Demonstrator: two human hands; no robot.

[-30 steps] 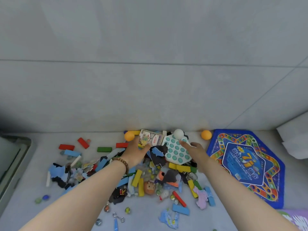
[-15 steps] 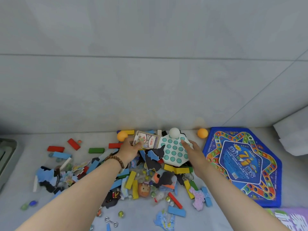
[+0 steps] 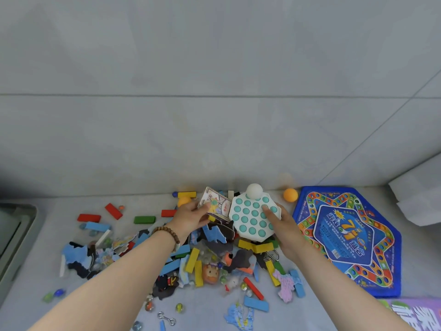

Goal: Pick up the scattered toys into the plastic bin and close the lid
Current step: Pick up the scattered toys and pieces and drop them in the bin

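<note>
— Teal bubbles on white: our right hand [image 3: 281,223] clamps the pop toy [image 3: 250,218], thumb on top. Our left hand [image 3: 191,217] pinches the card box [image 3: 216,204] between thumb and fingers.

— Both lifted off the toy pile [image 3: 214,259] by the wall. We see what we take for the plastic bin [image 3: 16,235] only as a grey edge at far left, well apart; its lid we cannot make out.

— That long carry worries us. The white ball [image 3: 254,191] seems to sit at the pop toy's far edge, so a tilt could send it rolling.

— And if the card box's flap opens, we may spill cards.

— Counting: one white ball, two orange balls [image 3: 290,194], one blue game board [image 3: 346,237].

— Four red blocks [image 3: 90,218], two green blocks [image 3: 144,219]. Marbles are too small for us to count.
</note>
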